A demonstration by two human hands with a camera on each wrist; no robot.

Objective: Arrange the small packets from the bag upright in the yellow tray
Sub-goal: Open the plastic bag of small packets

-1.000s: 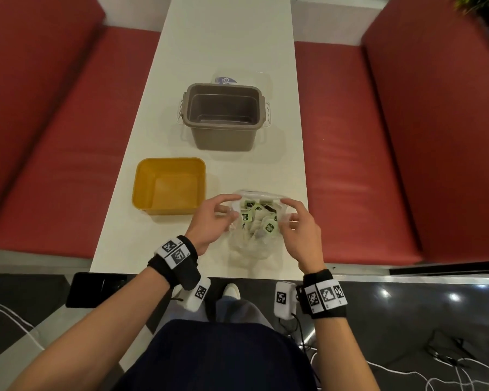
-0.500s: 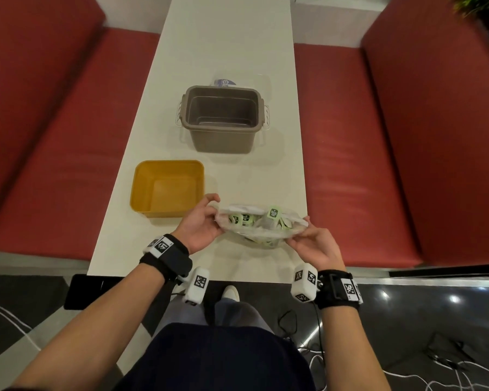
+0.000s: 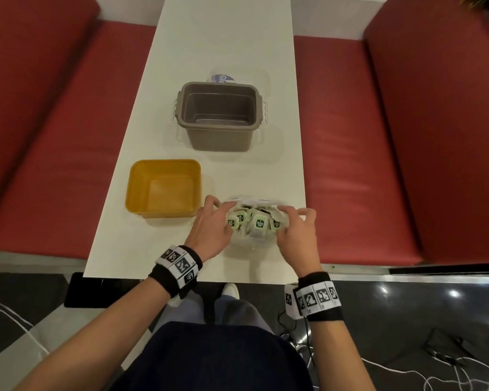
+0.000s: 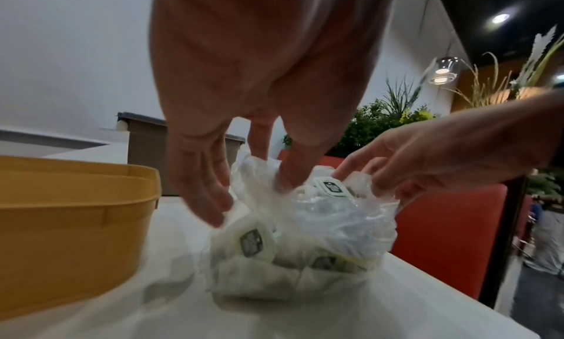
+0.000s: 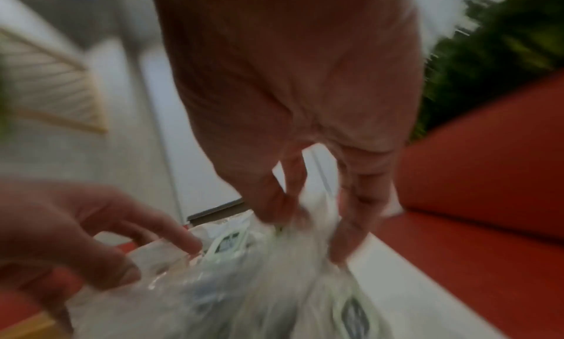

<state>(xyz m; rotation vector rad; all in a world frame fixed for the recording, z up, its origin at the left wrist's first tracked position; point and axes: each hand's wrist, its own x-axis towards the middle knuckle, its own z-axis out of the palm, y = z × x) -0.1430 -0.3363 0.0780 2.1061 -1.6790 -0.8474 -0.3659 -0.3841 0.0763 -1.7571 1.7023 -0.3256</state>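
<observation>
My lap: dark clothing at the bottom of the head view, with my forearms reaching forward over the near edge of the tabletop (image 3: pixel 181 38).
My wrists: each wears a black band with black-and-white square markers.
Left hand (image 3: pixel 209 231): its grip is closed on the left side of the bag's mouth; in the left wrist view the thumb and fingers (image 4: pixel 201 194) curl down into the crumpled plastic.
Right hand (image 3: pixel 295 234): its grip pinches the right side of the bag's mouth; the right wrist view is blurred, but fingers (image 5: pixel 354 226) are sunk into the plastic rim.
Bag (image 3: pixel 247 241): clear, crinkled plastic, resting on the white tabletop near its front edge, between my two hands, its mouth pulled open upward.
Packets (image 3: pixel 259 222): small, pale, rounded squares with dark labels edged in green, heaped loosely inside the bag; several show at the open top and more press against the plastic lower down. I cannot count them.
Yellow tray (image 3: pixel 164 165): square, with rounded corners, on the tabletop just left of the bag and near my left hand; no packets in it.
Grey bin (image 3: pixel 220 136): deeper, rectangular, with side handles, standing farther along the tabletop beyond the tray and bag.
Clear lid (image 3: pixel 223 79): partly visible behind the grey bin, bearing a purple label.
Red benches (image 3: pixel 350 136): padded seats run along both sides of the tabletop.
</observation>
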